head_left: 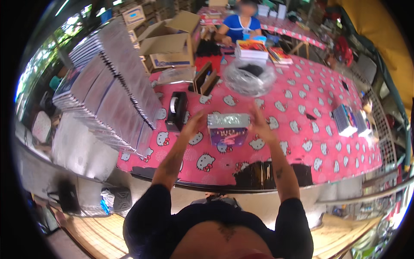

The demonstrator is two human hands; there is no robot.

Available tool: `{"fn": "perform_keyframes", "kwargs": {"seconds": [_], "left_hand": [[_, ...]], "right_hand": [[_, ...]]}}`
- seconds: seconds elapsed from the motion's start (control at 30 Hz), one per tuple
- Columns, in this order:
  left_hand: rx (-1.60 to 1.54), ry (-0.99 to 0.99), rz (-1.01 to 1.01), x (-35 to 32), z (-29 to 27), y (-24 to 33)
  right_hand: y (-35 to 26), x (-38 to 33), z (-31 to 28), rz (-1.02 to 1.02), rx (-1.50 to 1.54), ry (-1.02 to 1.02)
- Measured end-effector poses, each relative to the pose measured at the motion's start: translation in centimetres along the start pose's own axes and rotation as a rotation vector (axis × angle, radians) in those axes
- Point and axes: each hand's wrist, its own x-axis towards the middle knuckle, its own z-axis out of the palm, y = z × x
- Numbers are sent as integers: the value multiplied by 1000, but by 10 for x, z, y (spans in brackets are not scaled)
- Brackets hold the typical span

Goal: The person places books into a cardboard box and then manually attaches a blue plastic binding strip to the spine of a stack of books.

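Purple books (229,134) are between the left hand (195,123) and right hand (259,124), too blurry to tell how open or if either holds on.

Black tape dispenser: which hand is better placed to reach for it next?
Likely the left hand: it is close beside the tape dispenser and looks clear of the purple-fronted stack. The right hand is at the stack's far side, so it would have to cross over.
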Motion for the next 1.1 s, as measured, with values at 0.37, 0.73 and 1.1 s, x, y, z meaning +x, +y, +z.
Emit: {"fn": "perform_keyframes", "kwargs": {"seconds": [0.37, 0.73, 1.1], "left_hand": [[1953, 498, 1307, -203, 136, 55], [1818, 867, 2017, -343, 116, 395], [1394, 373, 1121, -417, -60, 469]], "right_hand": [[-124, 96, 152, 204, 736, 43], [-276, 195, 253, -191, 318, -436], [-226, 251, 391, -948, -158, -255]]}}
